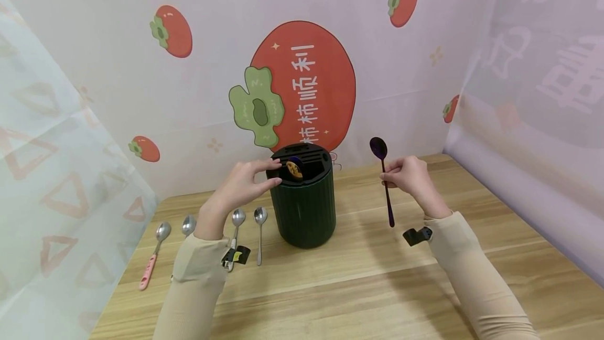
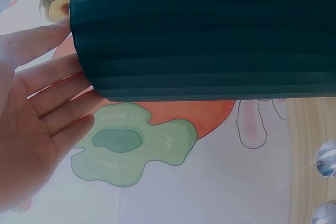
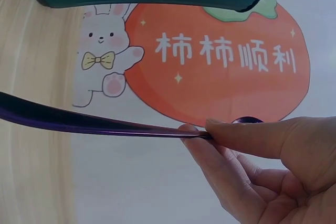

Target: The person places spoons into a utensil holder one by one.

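Note:
My right hand (image 1: 408,176) pinches a dark purple spoon (image 1: 388,201) by its handle between thumb and fingers. The spoon stands nearly upright, bowl at the top, to the right of a dark green ribbed utensil holder (image 1: 305,214). At the left of the holder's rim is my left hand (image 1: 240,180), its fairly straight fingers and thumb touching the edge. Another spoon (image 1: 294,169), its shiny bowl gold and dark blue, pokes up from an opening in the slotted black lid (image 1: 309,157). The left wrist view shows this bowl (image 2: 56,1) past the rim; its handle is hidden inside.
Left of the holder lie several spoons: a pink-handled one (image 1: 148,272), one partly covered by my left arm (image 1: 188,224), a white-handled one (image 1: 238,218) and a plain silver one (image 1: 259,235). A printed cloth backdrop (image 1: 212,93) rises behind the wooden table (image 1: 330,293).

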### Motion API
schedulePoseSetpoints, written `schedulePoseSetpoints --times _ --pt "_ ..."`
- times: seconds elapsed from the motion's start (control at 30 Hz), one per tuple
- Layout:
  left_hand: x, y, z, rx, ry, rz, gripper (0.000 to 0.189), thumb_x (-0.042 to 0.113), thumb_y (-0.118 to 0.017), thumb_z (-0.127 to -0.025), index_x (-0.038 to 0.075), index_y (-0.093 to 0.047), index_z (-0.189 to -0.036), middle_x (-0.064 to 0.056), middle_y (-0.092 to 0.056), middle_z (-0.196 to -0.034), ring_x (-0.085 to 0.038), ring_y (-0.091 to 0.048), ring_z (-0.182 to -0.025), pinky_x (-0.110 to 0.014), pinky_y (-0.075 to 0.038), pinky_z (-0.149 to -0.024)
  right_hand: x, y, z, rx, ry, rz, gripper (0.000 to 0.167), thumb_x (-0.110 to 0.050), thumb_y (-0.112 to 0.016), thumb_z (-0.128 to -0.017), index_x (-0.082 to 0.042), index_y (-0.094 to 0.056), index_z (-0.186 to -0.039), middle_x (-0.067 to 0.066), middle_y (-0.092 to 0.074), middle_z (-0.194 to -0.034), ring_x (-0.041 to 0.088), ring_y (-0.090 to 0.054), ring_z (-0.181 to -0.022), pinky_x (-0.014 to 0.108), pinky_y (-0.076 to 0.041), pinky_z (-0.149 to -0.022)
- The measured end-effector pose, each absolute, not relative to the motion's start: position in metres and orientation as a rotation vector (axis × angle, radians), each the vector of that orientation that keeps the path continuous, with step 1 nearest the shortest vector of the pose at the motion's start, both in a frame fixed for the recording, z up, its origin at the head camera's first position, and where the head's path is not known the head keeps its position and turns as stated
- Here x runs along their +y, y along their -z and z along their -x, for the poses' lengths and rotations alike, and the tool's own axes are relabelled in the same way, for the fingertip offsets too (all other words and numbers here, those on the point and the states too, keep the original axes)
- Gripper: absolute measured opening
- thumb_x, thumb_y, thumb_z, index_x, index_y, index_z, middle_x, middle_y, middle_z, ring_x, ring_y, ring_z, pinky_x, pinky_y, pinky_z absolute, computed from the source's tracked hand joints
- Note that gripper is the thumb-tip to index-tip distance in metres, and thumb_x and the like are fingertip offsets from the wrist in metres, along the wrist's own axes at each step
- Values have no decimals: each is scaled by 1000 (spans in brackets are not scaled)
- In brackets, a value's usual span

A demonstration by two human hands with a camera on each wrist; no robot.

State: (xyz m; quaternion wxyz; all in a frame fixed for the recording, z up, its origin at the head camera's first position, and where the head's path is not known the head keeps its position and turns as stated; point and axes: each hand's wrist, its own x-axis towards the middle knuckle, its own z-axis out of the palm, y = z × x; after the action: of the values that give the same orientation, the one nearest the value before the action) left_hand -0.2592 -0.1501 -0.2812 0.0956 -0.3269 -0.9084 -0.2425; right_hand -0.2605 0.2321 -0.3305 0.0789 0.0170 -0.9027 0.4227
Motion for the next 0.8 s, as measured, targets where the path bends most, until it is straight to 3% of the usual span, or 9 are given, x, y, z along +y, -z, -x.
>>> schedulePoseSetpoints --times 0.17,0.47,0.6,0.8 --pt "-151 282 260 -2682 714 972 42 32 -63 -91 12 -61 -128 -2 -61 -130 -22 -51 -127 -42 -45 -97 227 325 257 -2680 -1216 -62 22 -13 -70 -85 6 -67 -96 16 -73 -85 23 -72 -71 28 -57 -62" --pt "-151 282 259 -2689 706 968 41 32 -62 -91 12 -61 -128 -2 -61 -130 -23 -51 -127 -43 -45 -99 219 313 250 -2638 -1257 -94 20 -11 -69 -85 6 -66 -96 19 -72 -87 16 -71 -67 30 -58 -65" --pt "-151 282 259 -2690 707 967 41 32 -62 -91 12 -61 -127 -2 -61 -130 -23 -51 -127 -43 -44 -100 215 309 245 -2627 -1241 -107 21 -12 -69 -86 7 -66 -95 19 -72 -87 22 -72 -71 26 -57 -62" --pt "-151 281 259 -2686 715 971 42 32 -63 -91 12 -62 -127 -2 -61 -130 -22 -50 -127 -43 -43 -101 211 307 244 -2601 -1199 -126 21 -16 -70 -86 4 -67 -94 17 -73 -85 26 -72 -73 32 -58 -67"
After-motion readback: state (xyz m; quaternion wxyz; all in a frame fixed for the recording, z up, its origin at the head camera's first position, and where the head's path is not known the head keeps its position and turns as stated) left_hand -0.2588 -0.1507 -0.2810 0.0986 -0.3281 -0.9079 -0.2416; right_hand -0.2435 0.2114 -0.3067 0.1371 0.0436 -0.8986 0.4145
